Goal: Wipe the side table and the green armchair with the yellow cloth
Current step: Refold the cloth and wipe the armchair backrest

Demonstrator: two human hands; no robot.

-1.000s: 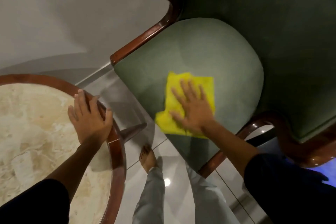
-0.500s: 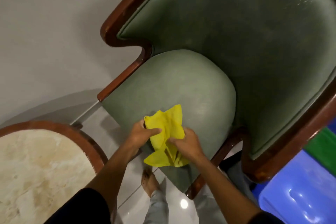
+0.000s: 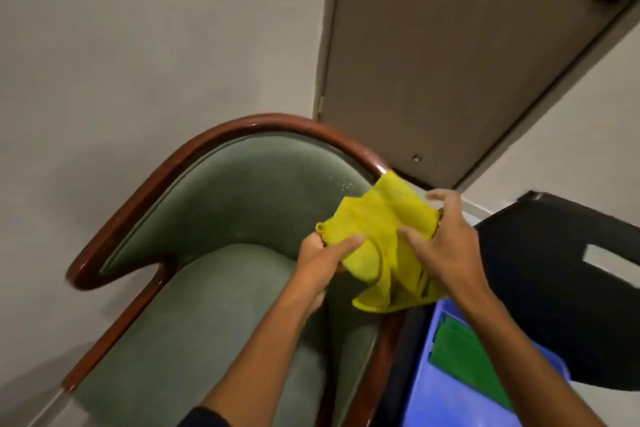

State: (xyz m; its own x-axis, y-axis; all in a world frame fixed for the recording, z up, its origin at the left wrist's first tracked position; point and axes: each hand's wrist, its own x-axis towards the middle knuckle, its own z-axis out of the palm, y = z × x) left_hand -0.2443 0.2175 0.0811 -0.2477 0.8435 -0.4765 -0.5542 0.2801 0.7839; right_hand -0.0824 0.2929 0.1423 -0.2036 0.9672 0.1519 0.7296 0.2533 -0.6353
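Now both hands, left hand (image 3: 320, 262) and right hand (image 3: 446, 246), have fingers closed on the crumpled yellow cloth (image 3: 377, 236), held above the green armchair (image 3: 221, 218) toward its three-o'clock edge.

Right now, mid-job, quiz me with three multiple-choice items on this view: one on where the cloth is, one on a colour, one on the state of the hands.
1. Where is the yellow cloth?
A. Flat on the seat cushion
B. Held up over the armchair's right side
C. On the floor

2. What colour is the armchair's frame?
A. Reddish-brown wood
B. White
C. Black metal

3. How is the cloth held?
A. Left hand only
B. Right hand only
C. Both hands

Answers: 1 B, the cloth hangs bunched in the air before the backrest, near the green armchair's right edge. 2 A, a glossy reddish-brown rail rims the green upholstery. 3 C, the left hand and the right hand each grip it.
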